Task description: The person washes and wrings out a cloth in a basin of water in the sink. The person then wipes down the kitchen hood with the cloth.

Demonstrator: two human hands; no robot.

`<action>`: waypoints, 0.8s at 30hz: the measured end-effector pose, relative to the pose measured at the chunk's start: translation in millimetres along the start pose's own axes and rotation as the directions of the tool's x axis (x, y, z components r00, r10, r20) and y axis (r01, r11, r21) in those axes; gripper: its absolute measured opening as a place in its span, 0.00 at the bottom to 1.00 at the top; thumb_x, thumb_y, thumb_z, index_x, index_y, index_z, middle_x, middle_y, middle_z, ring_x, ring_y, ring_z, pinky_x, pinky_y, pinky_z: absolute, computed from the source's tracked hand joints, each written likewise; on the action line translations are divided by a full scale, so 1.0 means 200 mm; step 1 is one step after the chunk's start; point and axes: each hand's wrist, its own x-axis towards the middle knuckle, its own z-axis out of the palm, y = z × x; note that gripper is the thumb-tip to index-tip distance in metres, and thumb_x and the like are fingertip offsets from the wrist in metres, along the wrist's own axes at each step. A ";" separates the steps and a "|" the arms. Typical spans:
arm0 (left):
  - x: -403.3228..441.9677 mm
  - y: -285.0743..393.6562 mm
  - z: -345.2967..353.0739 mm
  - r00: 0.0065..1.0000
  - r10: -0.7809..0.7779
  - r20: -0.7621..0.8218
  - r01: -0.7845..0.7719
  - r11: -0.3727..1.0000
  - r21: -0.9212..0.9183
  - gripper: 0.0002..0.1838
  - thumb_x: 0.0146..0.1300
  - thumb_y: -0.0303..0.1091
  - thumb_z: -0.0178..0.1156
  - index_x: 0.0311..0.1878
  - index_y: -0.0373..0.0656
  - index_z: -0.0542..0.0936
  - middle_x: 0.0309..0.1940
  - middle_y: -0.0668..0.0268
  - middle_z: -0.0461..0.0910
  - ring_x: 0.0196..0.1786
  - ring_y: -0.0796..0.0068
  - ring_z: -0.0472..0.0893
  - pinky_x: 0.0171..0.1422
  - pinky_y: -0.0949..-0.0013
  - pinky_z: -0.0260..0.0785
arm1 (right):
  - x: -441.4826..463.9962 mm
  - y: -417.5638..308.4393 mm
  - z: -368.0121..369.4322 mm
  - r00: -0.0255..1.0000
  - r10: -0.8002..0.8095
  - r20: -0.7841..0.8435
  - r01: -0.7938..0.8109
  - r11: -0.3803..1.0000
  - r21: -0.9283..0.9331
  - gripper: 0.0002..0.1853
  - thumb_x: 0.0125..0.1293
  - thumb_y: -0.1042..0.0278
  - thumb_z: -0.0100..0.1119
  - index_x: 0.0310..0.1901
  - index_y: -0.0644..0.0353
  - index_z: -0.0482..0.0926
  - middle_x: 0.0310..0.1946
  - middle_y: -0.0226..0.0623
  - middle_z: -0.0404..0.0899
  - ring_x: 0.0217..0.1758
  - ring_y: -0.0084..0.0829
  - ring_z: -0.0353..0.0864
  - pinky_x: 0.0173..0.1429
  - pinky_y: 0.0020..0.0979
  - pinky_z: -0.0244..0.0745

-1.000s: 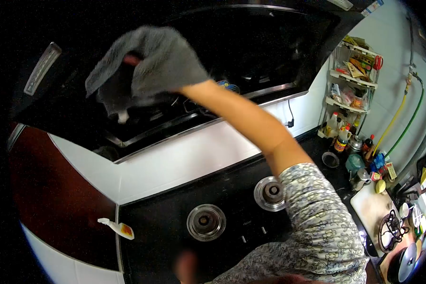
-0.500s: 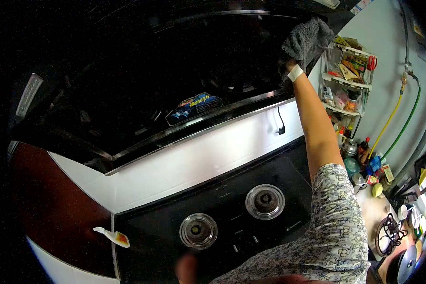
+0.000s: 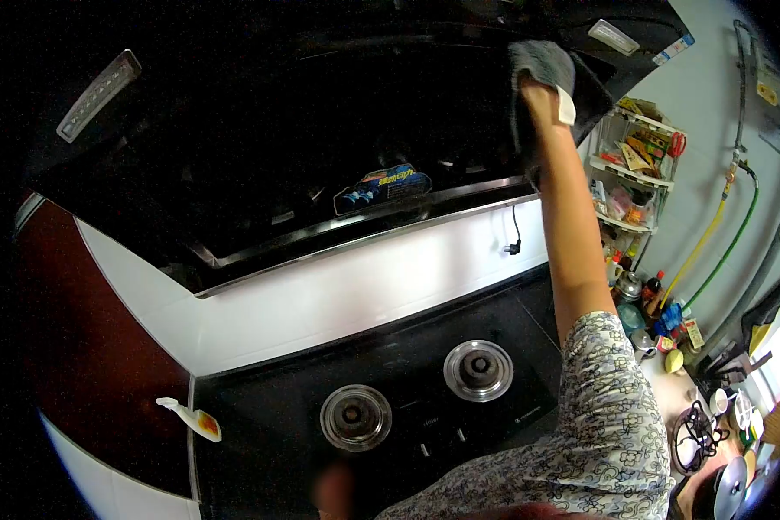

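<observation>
My right hand [image 3: 539, 89] is raised to the black range hood [image 3: 260, 113], its fingers closed on a grey cloth [image 3: 542, 59]. The cloth lies against the hood's dark surface at the upper right, and part of it covers my fingers. A white band [image 3: 566, 106] circles my wrist. Low in the view, below the left burner [image 3: 355, 418], a blurred shape appears to be part of my left hand [image 3: 334, 490]; its fingers cannot be made out. A blue sticker [image 3: 386, 188] is on the hood's front, near its metal edge.
Below the hood is a black cooktop [image 3: 260, 407] with a second burner [image 3: 478, 371]. A white spray bottle [image 3: 195, 420] lies at its left edge. A black plug [image 3: 513, 249] hangs on the white wall. At right are a packed shelf [image 3: 633, 169] and a cluttered counter [image 3: 680, 381].
My right hand and the cloth have shifted slightly left across the hood. The camera view has tilted a little, showing more of the hood's right lamp.
</observation>
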 end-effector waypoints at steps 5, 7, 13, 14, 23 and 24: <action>0.23 -0.22 -0.25 0.986 0.009 0.166 -0.017 0.999 0.044 0.17 0.59 0.36 0.56 0.47 0.36 0.71 0.37 0.56 0.77 0.35 0.63 0.77 0.36 0.66 0.73 | 0.23 -0.40 -0.04 0.970 -0.045 0.241 0.009 0.989 0.150 0.10 0.49 0.57 0.56 0.32 0.49 0.80 0.34 0.36 0.80 0.39 0.39 0.78 0.45 0.37 0.71; 0.13 -0.04 -0.11 0.989 -0.009 0.147 0.011 1.000 -0.014 0.16 0.59 0.36 0.57 0.45 0.36 0.73 0.36 0.56 0.77 0.35 0.64 0.77 0.37 0.66 0.73 | 0.33 -0.64 -0.18 0.990 -0.111 0.086 0.073 0.930 0.359 0.12 0.49 0.54 0.56 0.33 0.48 0.80 0.35 0.35 0.80 0.42 0.38 0.77 0.45 0.37 0.71; -0.15 0.44 0.32 0.990 -0.079 0.116 0.111 0.947 -0.303 0.13 0.60 0.34 0.56 0.42 0.34 0.74 0.34 0.57 0.77 0.36 0.64 0.77 0.38 0.65 0.73 | 0.40 -0.92 0.14 0.851 0.023 0.525 -0.525 0.085 0.847 0.09 0.55 0.58 0.55 0.34 0.51 0.79 0.35 0.32 0.79 0.38 0.28 0.78 0.41 0.30 0.73; -0.15 0.44 0.32 0.990 -0.097 0.107 0.126 0.943 -0.309 0.13 0.60 0.34 0.56 0.42 0.34 0.74 0.34 0.57 0.77 0.36 0.64 0.77 0.38 0.65 0.73 | 0.40 -0.83 0.07 0.850 0.092 0.519 -0.527 0.102 0.844 0.08 0.55 0.61 0.56 0.34 0.54 0.79 0.34 0.35 0.80 0.36 0.29 0.79 0.40 0.31 0.74; 0.08 0.02 -0.09 0.965 -0.263 0.022 0.247 0.872 -0.421 0.12 0.59 0.36 0.55 0.39 0.36 0.74 0.33 0.60 0.76 0.37 0.61 0.76 0.40 0.60 0.70 | -0.07 0.15 -0.03 0.880 0.013 0.475 -0.250 0.863 0.439 0.22 0.63 0.59 0.45 0.56 0.61 0.65 0.55 0.42 0.66 0.57 0.35 0.68 0.60 0.36 0.64; 0.06 0.03 -0.08 0.967 -0.253 0.034 0.245 0.885 -0.397 0.13 0.59 0.37 0.55 0.41 0.36 0.74 0.34 0.59 0.76 0.38 0.60 0.76 0.41 0.59 0.70 | -0.07 0.15 -0.07 0.916 0.224 0.333 -0.352 0.848 0.396 0.18 0.60 0.64 0.48 0.51 0.62 0.68 0.50 0.42 0.70 0.52 0.37 0.70 0.56 0.35 0.66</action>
